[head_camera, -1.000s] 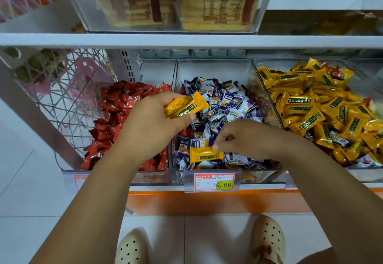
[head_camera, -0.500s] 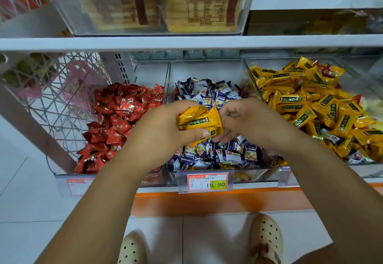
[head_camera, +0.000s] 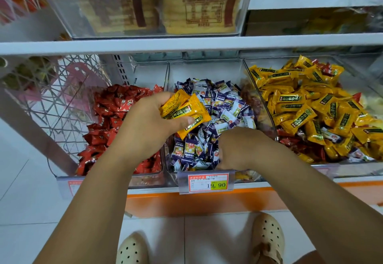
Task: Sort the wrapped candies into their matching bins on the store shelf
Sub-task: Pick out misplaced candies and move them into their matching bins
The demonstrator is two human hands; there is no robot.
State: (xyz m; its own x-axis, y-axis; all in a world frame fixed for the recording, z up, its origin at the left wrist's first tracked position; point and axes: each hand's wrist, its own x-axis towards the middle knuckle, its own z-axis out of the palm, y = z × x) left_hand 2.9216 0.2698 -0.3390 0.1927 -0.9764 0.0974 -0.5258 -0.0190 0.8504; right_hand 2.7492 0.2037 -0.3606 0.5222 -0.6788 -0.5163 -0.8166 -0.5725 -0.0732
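Three clear bins side by side on the shelf [head_camera: 186, 44]: red candies [head_camera: 116, 118] left, purple-and-white [head_camera: 226, 102] middle, yellow [head_camera: 306, 108] right, that bin cut off at the frame edge. Right hand [head_camera: 244, 149] dug into the middle bin, fingers curled under and hidden; whether grasping anything, cannot tell. Left hand [head_camera: 149, 124] above the red and middle bins, fingers clenched on several yellow wrappers [head_camera: 184, 112], glossy orange-yellow with dark green labels, print unreadable.
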